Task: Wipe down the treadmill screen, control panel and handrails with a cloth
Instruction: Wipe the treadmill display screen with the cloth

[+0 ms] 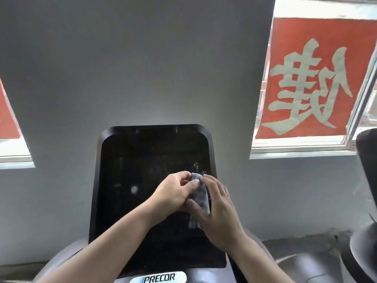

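Note:
The treadmill's black screen (132,170) stands upright in front of me, dusty, with smudges and a pale spot. A small blue-grey cloth (201,198) is bunched in front of the screen's right half. My left hand (173,194) pinches the cloth's top between thumb and fingers. My right hand (219,213) grips the cloth from the right, its thumb lying across it. Both forearms reach up from the bottom edge. Below the screen a white Precor badge (159,278) marks the grey console.
A grey wall (142,68) rises behind the screen. Windows with red banners (318,78) sit at right and far left. Another dark machine (365,201) stands at the right edge. Grey console shoulders (67,256) curve out on both sides.

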`<state>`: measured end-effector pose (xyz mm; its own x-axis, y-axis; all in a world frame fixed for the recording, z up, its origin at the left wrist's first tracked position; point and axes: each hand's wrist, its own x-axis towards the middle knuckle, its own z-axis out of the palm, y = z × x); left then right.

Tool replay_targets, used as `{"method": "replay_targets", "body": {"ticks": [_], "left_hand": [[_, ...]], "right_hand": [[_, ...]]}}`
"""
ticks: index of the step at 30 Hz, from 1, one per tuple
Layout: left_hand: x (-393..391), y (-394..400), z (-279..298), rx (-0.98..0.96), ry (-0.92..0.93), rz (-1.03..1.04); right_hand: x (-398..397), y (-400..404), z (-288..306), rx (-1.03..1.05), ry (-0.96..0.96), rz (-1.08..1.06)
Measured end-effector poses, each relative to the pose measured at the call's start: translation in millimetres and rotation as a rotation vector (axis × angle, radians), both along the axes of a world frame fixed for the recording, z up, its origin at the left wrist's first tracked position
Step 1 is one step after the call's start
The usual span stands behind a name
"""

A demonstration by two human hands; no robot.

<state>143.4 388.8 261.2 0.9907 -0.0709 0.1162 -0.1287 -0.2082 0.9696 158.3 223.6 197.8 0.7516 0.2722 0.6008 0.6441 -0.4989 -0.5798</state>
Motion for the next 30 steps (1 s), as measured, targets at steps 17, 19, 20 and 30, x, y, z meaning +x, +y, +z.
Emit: {"method": "replay_targets", "body": {"ticks": [17,19,20,30], "left_hand": [[106.3,118.4,-36.3,0.790,-0.353,0.025],[128.4,154.0,-35.9,1.035,-0.437,0.147],[139.2,172.5,-33.0,1.157,-0.453,0.225],[223.4,225.9,13.0,1.488,-0.469,0.392]], "right_hand": [[105.7,58.6,-32.5,0.157,0.141,-0.192],[125.3,55.7,-29.0,0.125,0.124,-0.229],[135.8,53.8,-27.2,0.113,0.101,-0.250],[249.8,60.5,-13.6,-0.421,-0.309,-0.465]]}}
